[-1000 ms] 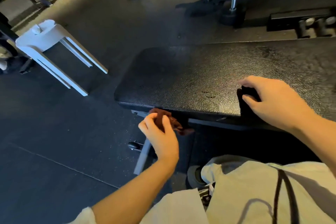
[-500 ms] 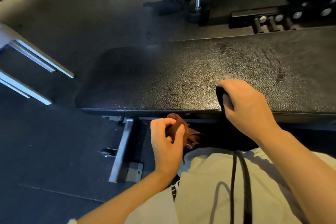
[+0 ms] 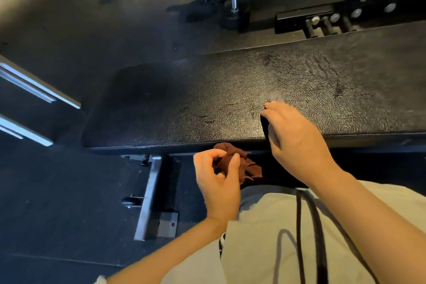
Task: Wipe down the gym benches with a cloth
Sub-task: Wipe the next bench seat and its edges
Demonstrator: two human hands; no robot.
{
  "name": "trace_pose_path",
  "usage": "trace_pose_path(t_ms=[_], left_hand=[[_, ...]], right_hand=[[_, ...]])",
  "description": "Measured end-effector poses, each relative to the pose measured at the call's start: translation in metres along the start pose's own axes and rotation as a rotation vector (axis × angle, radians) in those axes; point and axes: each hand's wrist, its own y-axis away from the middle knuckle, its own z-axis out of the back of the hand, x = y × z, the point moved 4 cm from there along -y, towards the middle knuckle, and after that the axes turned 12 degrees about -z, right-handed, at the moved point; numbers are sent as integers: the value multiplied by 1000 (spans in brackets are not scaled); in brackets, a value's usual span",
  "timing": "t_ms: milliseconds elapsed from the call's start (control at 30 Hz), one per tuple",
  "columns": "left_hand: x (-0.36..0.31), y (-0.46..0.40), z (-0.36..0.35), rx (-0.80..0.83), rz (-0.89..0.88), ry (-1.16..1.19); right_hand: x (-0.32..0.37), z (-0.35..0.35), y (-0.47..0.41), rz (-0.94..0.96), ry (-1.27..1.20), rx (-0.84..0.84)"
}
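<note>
The wipe looks paused between strokes. The left hand (image 3: 219, 182) pinches a crumpled reddish-brown cloth (image 3: 239, 163) between thumb and curled fingers, just below the near edge of the long black textured-vinyl bench pad (image 3: 207, 104). The right hand (image 3: 297, 143) curls over that same edge and grips a dark object (I cannot tell what it is). Next, I judge, the cloth must be lifted onto the pad and swept along it.

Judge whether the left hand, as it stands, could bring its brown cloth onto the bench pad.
Probably yes: the left hand holds the brown cloth just below the bench pad edge, with bare pad directly above.
</note>
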Motion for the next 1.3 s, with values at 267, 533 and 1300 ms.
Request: trace_pose_path(t_ms=[267,533,1300], left_hand=[[4,-6,15,-24,-70,-78],[1,2,-8,173,-56,-69],[3,8,-19,179,-13,-16]], right_hand=[[-4,-2,4,-7,-38,-19],[0,-1,5,-7,-6,-18],[-2,13,27,15,-123,-83]])
